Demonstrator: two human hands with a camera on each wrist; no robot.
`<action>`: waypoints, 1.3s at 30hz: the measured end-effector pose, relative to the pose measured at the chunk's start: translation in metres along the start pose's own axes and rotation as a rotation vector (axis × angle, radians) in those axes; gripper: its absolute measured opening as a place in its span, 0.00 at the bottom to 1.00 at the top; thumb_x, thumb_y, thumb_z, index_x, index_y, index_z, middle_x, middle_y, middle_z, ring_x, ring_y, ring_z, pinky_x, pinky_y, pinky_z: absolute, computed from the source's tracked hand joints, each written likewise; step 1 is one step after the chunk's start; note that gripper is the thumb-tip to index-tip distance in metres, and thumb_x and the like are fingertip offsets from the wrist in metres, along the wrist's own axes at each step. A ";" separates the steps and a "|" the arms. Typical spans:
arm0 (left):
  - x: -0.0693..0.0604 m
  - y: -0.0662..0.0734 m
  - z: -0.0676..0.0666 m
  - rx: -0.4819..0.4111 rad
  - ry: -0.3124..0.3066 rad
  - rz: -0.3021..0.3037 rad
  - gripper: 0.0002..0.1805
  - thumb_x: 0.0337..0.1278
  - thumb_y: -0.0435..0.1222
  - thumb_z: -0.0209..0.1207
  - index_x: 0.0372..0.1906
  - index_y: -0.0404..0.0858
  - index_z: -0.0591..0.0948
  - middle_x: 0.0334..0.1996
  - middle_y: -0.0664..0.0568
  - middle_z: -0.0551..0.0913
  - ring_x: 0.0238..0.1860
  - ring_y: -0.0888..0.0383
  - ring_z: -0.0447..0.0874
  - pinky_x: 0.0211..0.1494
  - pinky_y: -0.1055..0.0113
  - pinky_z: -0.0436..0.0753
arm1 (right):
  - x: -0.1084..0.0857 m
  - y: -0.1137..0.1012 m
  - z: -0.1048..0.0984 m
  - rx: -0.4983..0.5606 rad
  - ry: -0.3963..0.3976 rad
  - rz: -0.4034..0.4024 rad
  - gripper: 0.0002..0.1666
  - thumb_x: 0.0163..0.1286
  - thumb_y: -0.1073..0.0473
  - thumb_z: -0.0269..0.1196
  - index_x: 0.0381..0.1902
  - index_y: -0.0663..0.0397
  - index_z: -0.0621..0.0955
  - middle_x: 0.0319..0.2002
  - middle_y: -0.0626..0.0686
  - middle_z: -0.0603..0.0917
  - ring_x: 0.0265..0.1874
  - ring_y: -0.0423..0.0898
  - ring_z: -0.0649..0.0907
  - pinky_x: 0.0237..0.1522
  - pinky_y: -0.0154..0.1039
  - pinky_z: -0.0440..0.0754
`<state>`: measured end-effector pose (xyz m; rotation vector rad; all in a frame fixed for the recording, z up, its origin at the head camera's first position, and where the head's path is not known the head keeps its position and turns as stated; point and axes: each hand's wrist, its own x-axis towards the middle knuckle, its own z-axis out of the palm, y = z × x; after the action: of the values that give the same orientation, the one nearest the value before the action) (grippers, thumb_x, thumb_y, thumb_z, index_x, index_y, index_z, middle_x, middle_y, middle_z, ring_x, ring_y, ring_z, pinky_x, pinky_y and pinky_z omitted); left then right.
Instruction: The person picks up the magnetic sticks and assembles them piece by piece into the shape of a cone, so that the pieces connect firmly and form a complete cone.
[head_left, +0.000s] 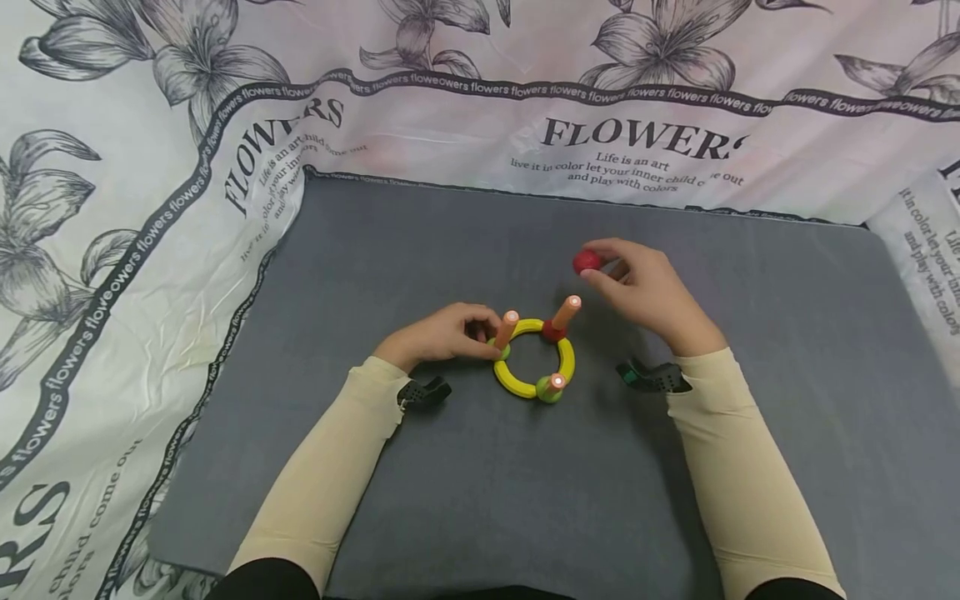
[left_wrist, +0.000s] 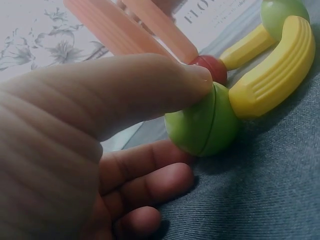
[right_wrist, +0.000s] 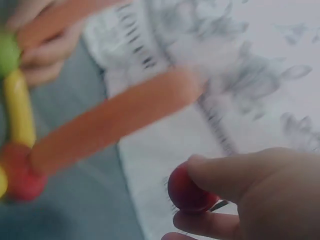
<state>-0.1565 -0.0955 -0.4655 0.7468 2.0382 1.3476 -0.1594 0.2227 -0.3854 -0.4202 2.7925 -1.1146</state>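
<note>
On the grey table lies a ring of curved yellow pieces [head_left: 567, 360] joined by green and red balls. Three orange rods [head_left: 566, 312] stand up from those balls. My left hand [head_left: 453, 333] grips the ring's left green ball [left_wrist: 220, 125], thumb on top and fingers beside it. Beyond the ring's far right, my right hand [head_left: 648, 287] pinches a loose red ball [right_wrist: 187, 192] between thumb and fingers, held apart from the rods. Another green ball [head_left: 549, 392] sits at the ring's near side, and a red joint ball [right_wrist: 25, 172] at its far right.
A grey table surface [head_left: 480, 500] spreads around the ring. White sheeting printed with flowers and lettering [head_left: 630, 142] borders it at the back and left. Dark straps [head_left: 652, 377] are worn at both wrists.
</note>
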 end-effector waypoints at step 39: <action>0.002 0.023 0.013 0.204 0.169 0.173 0.16 0.65 0.41 0.72 0.54 0.42 0.90 0.52 0.52 0.82 0.48 0.53 0.78 0.49 0.59 0.80 | -0.040 -0.041 0.036 0.115 -0.018 -0.344 0.26 0.69 0.59 0.75 0.64 0.51 0.84 0.49 0.48 0.85 0.34 0.41 0.82 0.31 0.38 0.80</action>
<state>-0.1449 -0.0787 -0.4489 0.9451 2.3150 1.3494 -0.1053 0.1823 -0.3837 -0.9192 2.6867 -1.3181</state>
